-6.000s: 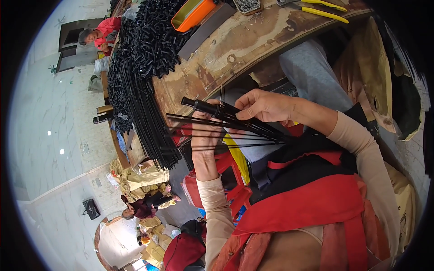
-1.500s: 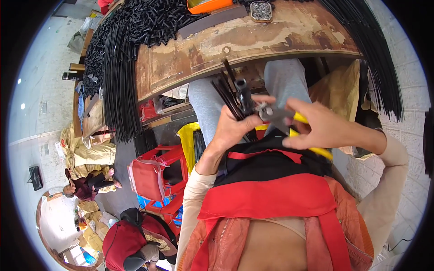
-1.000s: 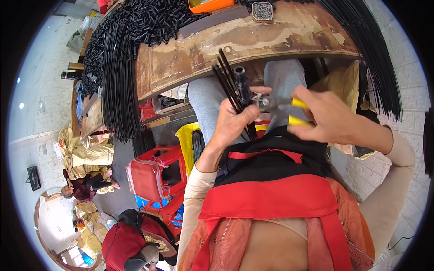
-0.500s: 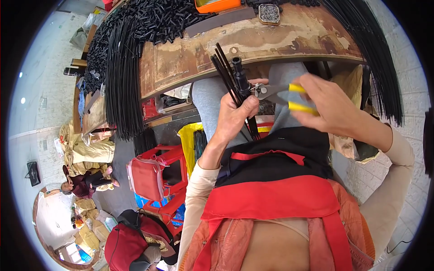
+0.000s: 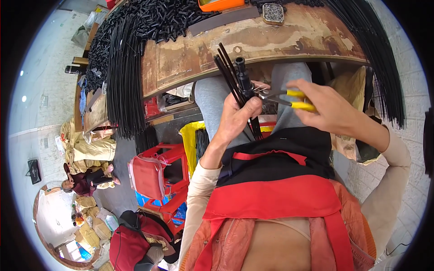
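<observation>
My left hand (image 5: 237,118) is closed round a bundle of thin black rods (image 5: 229,74) and a stepped black tube fitting (image 5: 244,80), both tilted upward above my lap. Thin wire ends (image 5: 258,87) stick out beside the fitting, by my left fingers. Yellow-handled pliers (image 5: 302,106) are in my right hand (image 5: 332,107), their metal jaws at the wire next to the fitting. Whether the jaws grip the wire is too small to tell.
Ahead is a worn wooden bench (image 5: 181,63) with a heap of short black tubes (image 5: 158,20), a small tray of metal bits (image 5: 273,14) and an orange container (image 5: 220,4). Long black rods (image 5: 124,86) hang over its edge. Red stools (image 5: 174,165) and a seated person (image 5: 86,182) are at left.
The pliers have turned in my right hand, and their handles are closer together. My left hand keeps its hold on the rods and fitting. The whole view has shifted slightly.
</observation>
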`<state>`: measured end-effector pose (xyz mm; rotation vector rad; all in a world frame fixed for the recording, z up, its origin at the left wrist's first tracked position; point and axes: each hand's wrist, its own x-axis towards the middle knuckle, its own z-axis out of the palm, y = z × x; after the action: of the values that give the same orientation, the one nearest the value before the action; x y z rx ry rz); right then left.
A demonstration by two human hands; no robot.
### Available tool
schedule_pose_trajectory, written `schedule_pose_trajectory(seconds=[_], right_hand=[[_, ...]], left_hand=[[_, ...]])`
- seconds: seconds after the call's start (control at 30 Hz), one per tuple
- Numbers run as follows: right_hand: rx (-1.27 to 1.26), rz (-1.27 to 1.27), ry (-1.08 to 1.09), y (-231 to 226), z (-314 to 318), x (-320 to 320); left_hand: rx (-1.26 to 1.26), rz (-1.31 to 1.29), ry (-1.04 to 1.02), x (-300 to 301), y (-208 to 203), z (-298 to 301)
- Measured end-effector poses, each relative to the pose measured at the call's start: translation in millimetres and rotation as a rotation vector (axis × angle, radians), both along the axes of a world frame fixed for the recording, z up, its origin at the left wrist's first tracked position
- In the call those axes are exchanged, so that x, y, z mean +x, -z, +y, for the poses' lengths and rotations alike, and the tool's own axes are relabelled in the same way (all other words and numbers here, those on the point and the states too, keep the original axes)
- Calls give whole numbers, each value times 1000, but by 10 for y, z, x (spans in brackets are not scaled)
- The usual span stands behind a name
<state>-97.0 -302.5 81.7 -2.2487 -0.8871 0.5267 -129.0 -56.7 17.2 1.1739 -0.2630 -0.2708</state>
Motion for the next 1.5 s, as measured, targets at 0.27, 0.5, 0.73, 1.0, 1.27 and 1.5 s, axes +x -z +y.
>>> schedule_pose_trajectory(seconds=[0.27,0.5,0.73,1.0,1.27,1.5], right_hand=[[110,780,66,-26,72,-34],[79,1109,38,-337,74,96],[76,1063,123,-133,123,-51],[-214,790,160,-620,168,90],[-356,526,81,-633,272,178],[-17,283,59,-2,226,-51]], left_hand=[[-55,-10,45,-16,56,-6],[-81,11,69,-27,26,5],[-55,-13,61,-35,49,31],[-6,-9,-10,-55,37,-65],[112,-6,-211,-98,49,-87],[-35,-1,-180,-64,-43,-40]])
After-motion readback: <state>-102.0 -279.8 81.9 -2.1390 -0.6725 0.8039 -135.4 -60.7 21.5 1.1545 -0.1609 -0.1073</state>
